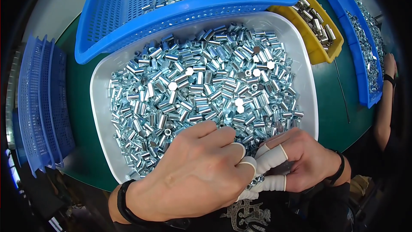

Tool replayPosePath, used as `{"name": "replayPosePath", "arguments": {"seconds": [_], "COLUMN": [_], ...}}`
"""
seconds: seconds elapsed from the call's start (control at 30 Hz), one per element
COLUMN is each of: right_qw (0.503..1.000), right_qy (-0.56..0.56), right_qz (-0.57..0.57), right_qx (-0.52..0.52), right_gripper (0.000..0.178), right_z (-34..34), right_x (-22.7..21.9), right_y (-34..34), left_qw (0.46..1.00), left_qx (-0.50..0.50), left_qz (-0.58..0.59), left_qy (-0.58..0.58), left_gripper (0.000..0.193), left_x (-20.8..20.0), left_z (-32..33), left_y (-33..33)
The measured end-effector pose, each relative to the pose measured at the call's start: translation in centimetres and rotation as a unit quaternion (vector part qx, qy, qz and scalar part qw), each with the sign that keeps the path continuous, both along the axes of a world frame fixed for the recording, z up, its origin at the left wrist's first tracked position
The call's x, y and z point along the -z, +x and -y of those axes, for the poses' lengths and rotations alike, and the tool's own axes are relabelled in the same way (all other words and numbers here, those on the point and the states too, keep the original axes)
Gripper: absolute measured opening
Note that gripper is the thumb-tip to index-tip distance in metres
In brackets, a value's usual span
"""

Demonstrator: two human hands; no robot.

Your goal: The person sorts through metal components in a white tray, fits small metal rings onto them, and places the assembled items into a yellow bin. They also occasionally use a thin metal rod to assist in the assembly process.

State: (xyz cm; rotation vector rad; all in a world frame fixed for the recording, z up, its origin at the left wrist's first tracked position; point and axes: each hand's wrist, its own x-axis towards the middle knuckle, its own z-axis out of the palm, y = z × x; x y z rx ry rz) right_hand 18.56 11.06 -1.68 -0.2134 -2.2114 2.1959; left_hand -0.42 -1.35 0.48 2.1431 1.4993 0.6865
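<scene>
A white plastic tub (98,103) is heaped with small shiny hex metal standoffs (206,77), some showing a hole in the end. Over its near edge, my left hand (193,169) is closed, back of the hand up, with white finger cots on the fingertips. My right hand (300,159), also in white finger cots, meets it from the right with thumb and fingers bent inward. Between the two sets of fingertips, several small metal standoffs (255,182) show. My fingers hide most of what they hold, and which hand bears more of it is unclear.
A blue perforated basket (141,30) with some standoffs rests across the tub's far rim. Right of it are a yellow bin (319,56) of larger metal pieces and a blue tray (343,13). Blue baskets (38,103) stand at left. Another person's arm (383,111) reaches in at far right.
</scene>
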Motion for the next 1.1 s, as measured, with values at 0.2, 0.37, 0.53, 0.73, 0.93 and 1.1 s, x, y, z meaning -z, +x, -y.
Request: {"name": "replayPosePath", "arguments": {"seconds": [0.2,0.37,0.53,0.73,0.93,1.1], "right_qw": [0.997,0.993,0.989,0.982,0.923,0.894], "right_qy": [0.013,-0.008,-0.042,-0.030,0.254,0.315], "right_qz": [0.074,0.107,0.083,0.065,0.025,0.041], "right_qx": [-0.025,0.042,0.119,0.175,0.288,0.315], "right_gripper": [0.019,0.017,0.018,0.016,0.015,0.017], "right_z": [-0.8,-0.9,0.2,-0.6,-6.4,-10.7], "right_x": [-1.3,-2.2,-1.4,-3.3,-7.4,-5.7], "right_y": [-0.2,0.0,-0.2,-1.6,-9.2,-13.1], "left_qw": [1.000,0.991,0.944,0.897,0.899,0.900], "left_qx": [0.013,-0.056,-0.300,-0.425,-0.422,-0.409], "left_qz": [0.009,0.117,0.092,-0.053,-0.101,-0.141], "left_qy": [0.009,0.039,0.106,0.106,0.064,0.057], "left_gripper": [0.029,0.024,0.015,0.018,0.022,0.030], "left_x": [-0.1,-1.5,-1.1,0.1,0.6,0.9], "left_z": [-0.7,-1.2,-1.4,-1.4,-1.5,-1.5], "left_y": [-0.8,-2.2,-4.1,-5.1,-5.6,-5.2]}}
